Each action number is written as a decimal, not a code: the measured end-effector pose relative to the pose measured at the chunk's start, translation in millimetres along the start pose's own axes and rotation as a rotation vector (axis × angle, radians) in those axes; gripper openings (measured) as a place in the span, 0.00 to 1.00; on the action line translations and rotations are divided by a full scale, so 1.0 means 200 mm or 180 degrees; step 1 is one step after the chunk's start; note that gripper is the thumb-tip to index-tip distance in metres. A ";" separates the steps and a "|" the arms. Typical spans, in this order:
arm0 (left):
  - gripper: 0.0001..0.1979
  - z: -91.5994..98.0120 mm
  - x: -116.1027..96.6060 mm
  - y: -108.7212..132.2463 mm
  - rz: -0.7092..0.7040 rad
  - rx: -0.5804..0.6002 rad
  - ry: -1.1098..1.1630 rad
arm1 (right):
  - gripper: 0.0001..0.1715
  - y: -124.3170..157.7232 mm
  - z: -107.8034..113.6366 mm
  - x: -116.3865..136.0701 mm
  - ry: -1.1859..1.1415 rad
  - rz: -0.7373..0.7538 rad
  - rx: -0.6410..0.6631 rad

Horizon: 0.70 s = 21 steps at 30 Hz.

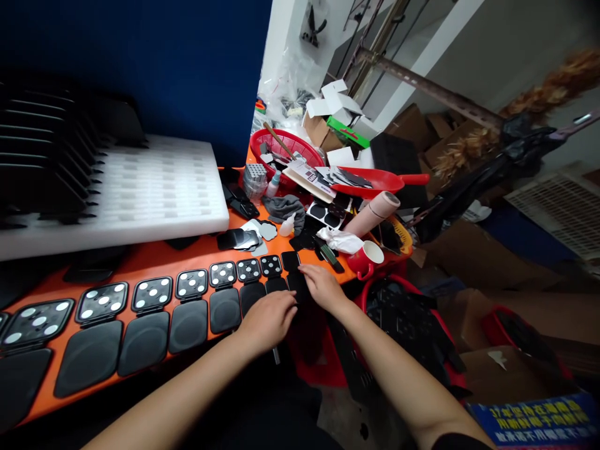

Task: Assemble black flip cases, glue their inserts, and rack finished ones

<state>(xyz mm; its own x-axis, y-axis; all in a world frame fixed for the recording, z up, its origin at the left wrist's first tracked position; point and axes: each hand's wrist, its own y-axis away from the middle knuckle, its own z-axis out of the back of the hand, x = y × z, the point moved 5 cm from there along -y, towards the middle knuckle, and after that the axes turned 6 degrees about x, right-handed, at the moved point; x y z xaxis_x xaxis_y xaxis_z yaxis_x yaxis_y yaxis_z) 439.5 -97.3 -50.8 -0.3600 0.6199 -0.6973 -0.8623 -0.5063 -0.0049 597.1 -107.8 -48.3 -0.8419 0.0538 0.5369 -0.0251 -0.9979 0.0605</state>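
Note:
A row of black hinged square cases runs along the front of an orange table (154, 262). Several lie open, their upper halves dotted with white circles, such as the dotted half (102, 300), with a plain lower half (189, 326) below. At the row's right end, a plain black case (290, 260) has no white dots showing. My right hand (323, 289) pinches its right edge with the fingertips. My left hand (269, 317) has its fingers curled closed at the lower half of that case, and its palm hides part of the neighbouring cases.
White foam (173, 187) holding upright black panels (42, 156) stands at the left. Behind the row are a small white bottle (287, 225), a grey cloth (285, 207), a pink tumbler (375, 214) and a red mug (367, 259). A red tub (370, 287) of black parts sits lower right.

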 end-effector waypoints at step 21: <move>0.16 0.03 0.09 -0.01 0.0465 -0.0317 0.1159 | 0.21 -0.26 0.05 0.03 -0.0454 -0.0526 0.0420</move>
<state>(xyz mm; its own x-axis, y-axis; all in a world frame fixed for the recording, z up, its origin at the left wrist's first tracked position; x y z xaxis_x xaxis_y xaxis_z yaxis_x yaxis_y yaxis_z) 433.2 -81.2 -58.5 -0.3111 0.2932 -0.9040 -0.7662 -0.6402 0.0560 597.7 -55.0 -39.9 -0.7475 0.2299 0.6232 -0.0778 -0.9620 0.2616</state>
